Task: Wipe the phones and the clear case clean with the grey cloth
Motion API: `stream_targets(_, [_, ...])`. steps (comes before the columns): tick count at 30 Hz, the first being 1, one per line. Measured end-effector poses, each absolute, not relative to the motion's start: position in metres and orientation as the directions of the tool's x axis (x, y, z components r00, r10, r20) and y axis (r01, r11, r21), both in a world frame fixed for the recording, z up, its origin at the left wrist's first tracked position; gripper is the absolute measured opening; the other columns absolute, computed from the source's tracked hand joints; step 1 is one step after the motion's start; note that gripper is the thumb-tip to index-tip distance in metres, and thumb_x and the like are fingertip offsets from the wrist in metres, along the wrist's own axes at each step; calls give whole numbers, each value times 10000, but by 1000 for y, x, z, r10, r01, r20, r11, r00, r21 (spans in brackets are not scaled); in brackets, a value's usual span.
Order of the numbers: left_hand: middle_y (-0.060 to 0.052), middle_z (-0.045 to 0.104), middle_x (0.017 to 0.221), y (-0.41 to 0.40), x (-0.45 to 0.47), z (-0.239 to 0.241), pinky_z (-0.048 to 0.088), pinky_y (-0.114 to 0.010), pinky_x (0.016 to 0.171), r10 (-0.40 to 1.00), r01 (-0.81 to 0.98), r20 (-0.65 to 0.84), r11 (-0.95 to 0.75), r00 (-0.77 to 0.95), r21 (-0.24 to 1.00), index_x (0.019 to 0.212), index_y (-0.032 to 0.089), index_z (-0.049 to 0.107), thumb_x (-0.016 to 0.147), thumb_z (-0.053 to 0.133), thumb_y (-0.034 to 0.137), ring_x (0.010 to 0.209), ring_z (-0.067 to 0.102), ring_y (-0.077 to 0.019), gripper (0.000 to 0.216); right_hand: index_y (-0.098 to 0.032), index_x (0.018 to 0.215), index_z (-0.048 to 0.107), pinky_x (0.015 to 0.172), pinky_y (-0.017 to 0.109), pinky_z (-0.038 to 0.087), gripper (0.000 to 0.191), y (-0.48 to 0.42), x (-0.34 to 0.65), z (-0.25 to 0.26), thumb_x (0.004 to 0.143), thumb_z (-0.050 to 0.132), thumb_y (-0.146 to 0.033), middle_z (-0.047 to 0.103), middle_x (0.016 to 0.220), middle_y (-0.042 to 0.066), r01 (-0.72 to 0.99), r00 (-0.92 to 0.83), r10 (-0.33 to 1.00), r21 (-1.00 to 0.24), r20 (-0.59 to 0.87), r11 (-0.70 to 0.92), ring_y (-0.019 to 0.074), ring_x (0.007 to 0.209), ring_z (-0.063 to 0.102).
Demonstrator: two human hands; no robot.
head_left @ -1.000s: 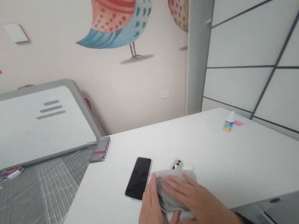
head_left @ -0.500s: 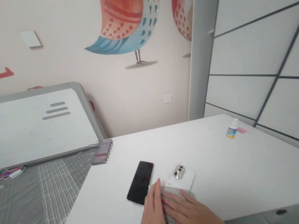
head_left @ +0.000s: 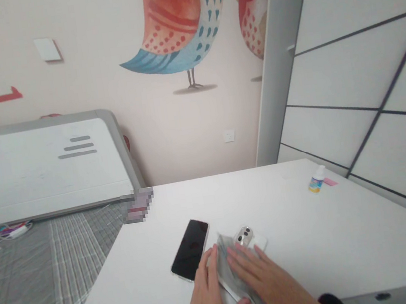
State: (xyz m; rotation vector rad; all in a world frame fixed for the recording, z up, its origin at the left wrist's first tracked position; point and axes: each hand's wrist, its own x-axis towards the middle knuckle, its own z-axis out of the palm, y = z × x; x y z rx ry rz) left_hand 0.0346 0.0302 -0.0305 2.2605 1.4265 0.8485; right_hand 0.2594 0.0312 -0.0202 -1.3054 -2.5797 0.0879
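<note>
Grey cloth | partly over white phone, beside black phone, on surface | left hand, right hand: fingers spread, clasping cloth between them | tip: keep pressure even

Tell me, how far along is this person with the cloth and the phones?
Nothing clearly looks finished: the black phone lies screen up on the white table, and I cannot tell whether it was wiped. In hand, the left hand and right hand hold a grey cloth against a white-backed phone. Left: its camera bump shows uncovered, and the black phone has no cloth on it.
</note>
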Motion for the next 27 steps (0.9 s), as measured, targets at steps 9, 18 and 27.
stream_targets(9, [-172,452,1581,28,35,-31,487,-500,1126,901,715,309,-431,305,551,1589,237,274,741,795,188,1437,480,-353,996,-299,1635,147,1146,584,433,712,17,284,-33,1032,496,-448,374,1633,61,788,-589,789,-89,175,609,342,1484,415])
stream_targets(18, [-166,473,1570,32,32,-35,493,-496,1123,886,704,340,-459,315,542,1579,242,310,762,771,204,1425,497,-348,939,-283,1625,248,1208,567,363,692,29,267,-13,1023,523,-484,386,1628,48,729,-632,755,-194,177,656,318,1506,380])
stream_targets(27, [-175,485,1555,32,30,-37,517,-488,1101,846,698,401,-522,351,490,1595,250,241,776,772,204,1402,525,-346,977,-294,1628,236,1263,595,219,773,38,244,9,988,534,-611,290,1670,62,709,-630,776,-384,33,592,318,1540,305])
